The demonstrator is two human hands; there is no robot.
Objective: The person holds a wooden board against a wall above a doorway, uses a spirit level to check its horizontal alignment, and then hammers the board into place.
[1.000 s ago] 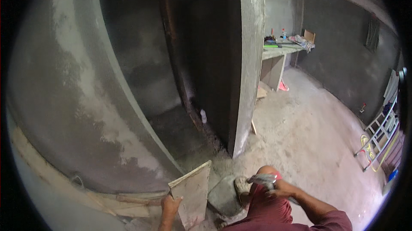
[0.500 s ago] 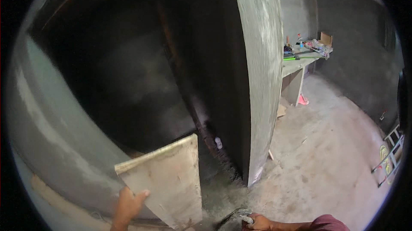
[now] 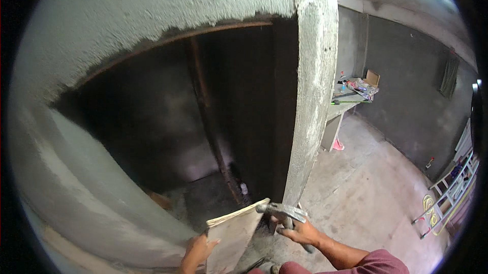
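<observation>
Head view: left hand (image 3: 198,250) grips the lower edge of a flat board (image 3: 235,233), held tilted, low centre, in front of the dark wall recess (image 3: 203,121). Right hand (image 3: 301,232) closed around a trowel (image 3: 282,212) touching the board's top corner. Cluttered desk (image 3: 340,108) behind, right.

I saw the board (image 3: 233,238) standing before the dark recess (image 3: 203,131), with my left hand (image 3: 195,251) at its left edge and my right hand (image 3: 300,233) just right of it, holding a trowel (image 3: 282,212) against its top corner. The pillar (image 3: 312,96) rose behind them; a cluttered table (image 3: 351,101) stood farther right.
</observation>
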